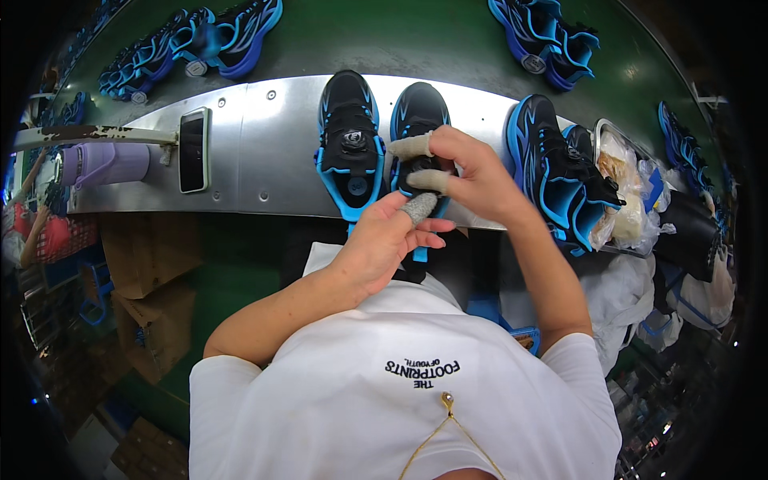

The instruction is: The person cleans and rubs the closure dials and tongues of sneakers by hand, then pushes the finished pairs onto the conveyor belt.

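One shoe (421, 108), black with blue trim, sits on the ledge (264, 148) just above the centre of the frame, toe toward the upper edge. Its mate (348, 96) stands close by on its left, a narrow gap between them. The right hand (480, 172) comes over the shoe from the right of the frame, thumb and forefinger in pale covers (413, 146), their tips apart across the black tongue area; whether they pinch anything there, I cannot tell. The left hand (372, 248) reaches up from below centre, one digit in a grey cover (420, 207) by the shoe's opening, the other fingers loosely parted; its grip, if any, is hidden.

The shoe should prove light, with a soft, yielding upper and collar over a firmer sole. It looks hard to break, though smooth ledge metal could let it slide under a one-sided push (so a steadying hand helps). The toe and sole sides seem the sturdiest hold; the collar would probably fold if squeezed. Small parts like the round piece (353, 142) on the mate call for fingertips, and fabric covers may dull touch somewhat.
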A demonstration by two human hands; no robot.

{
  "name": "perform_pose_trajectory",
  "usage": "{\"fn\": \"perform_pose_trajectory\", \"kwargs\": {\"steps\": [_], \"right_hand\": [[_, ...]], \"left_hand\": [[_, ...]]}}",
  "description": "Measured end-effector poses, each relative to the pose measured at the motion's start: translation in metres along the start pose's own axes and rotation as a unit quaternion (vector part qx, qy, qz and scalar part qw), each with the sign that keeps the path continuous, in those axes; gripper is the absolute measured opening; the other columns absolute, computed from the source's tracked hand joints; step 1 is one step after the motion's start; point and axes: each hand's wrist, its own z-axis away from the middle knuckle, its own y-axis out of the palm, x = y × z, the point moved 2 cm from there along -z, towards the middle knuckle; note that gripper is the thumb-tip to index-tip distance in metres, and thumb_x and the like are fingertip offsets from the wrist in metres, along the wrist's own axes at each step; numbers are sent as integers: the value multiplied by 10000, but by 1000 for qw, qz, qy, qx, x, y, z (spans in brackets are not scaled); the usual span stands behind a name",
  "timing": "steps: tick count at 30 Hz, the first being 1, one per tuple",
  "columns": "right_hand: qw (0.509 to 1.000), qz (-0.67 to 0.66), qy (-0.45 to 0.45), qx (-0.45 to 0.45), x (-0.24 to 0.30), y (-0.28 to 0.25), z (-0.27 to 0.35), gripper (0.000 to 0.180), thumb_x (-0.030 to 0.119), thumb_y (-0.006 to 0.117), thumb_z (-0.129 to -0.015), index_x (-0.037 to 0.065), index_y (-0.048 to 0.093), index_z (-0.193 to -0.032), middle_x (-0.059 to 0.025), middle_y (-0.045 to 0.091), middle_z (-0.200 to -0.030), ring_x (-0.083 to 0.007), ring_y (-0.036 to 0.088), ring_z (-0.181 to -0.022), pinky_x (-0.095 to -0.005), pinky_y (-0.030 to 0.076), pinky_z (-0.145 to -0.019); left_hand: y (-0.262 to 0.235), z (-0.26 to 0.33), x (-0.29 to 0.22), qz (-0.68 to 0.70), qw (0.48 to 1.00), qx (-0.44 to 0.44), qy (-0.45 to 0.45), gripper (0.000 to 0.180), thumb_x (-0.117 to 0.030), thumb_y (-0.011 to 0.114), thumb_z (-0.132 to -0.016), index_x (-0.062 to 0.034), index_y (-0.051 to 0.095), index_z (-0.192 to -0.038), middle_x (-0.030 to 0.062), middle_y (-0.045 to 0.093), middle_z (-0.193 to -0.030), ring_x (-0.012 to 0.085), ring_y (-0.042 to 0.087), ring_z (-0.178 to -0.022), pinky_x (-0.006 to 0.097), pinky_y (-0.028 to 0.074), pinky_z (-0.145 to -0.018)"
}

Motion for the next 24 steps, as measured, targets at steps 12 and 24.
{"fn": "perform_pose_trajectory", "kwargs": {"steps": [12,24], "right_hand": [[990,100,-23,-94,-2,13,10,437,89,716,-749,122,663,-1182,-81,582,-900,-191,572,-790,-320,457,-696],[994,91,-8,-67,2,9,8,394,56,692,-767,95,678,-1159,-62,600,-910,-150,515,-777,-267,442,-705]], "left_hand": [[7,0,-3,-15,1000,-26,-5,320,-19,372,-950,12,458,-1257,138,542,-1259,287,568,-1179,314,538,-762],[4,-2,1,19,999,-31,29,238,-36,399,-983,34,501,-1187,132,563,-1178,265,616,-1089,323,587,-716]]}}
